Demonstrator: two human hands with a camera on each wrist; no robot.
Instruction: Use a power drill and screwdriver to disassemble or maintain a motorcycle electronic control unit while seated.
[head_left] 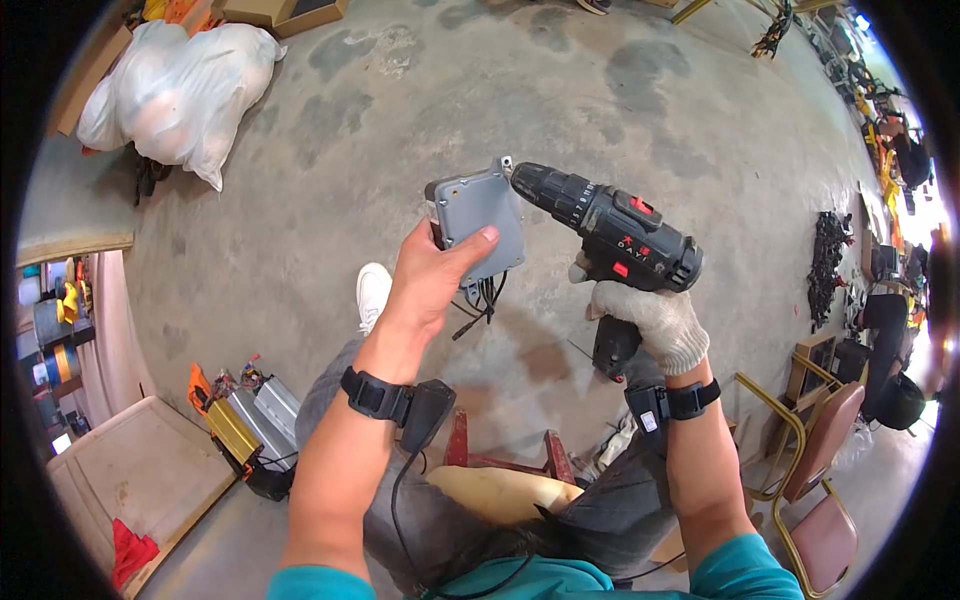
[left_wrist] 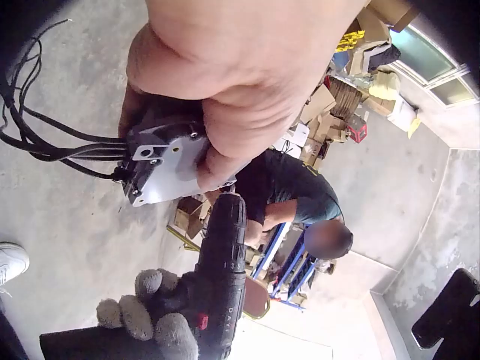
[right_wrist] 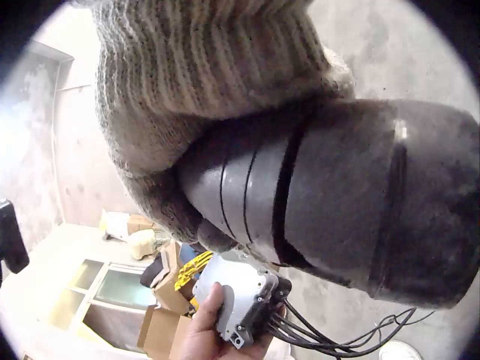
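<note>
My bare left hand (head_left: 425, 265) grips a flat grey metal box (head_left: 485, 215), its thumb lying across the face. Black cables (left_wrist: 67, 150) hang from one end of this box, and small mounting tabs with holes stick out at its ends. In my right hand (head_left: 660, 315), which wears a knitted glove, I hold a black cordless drill (head_left: 610, 225) by its handle. The drill's chuck points left, its tip right at the box's upper tab (head_left: 506, 163). From the right wrist view, the drill's dark base (right_wrist: 360, 202) fills much of the picture, with the box beyond it.
A stuffed white plastic bag (head_left: 190, 95) lies at upper left. Gold and silver metal units (head_left: 255, 415) stand by my left leg, near a wooden panel (head_left: 130, 480). Pink chairs (head_left: 825, 440) are at right. Another person (left_wrist: 300, 195) appears in the left wrist view.
</note>
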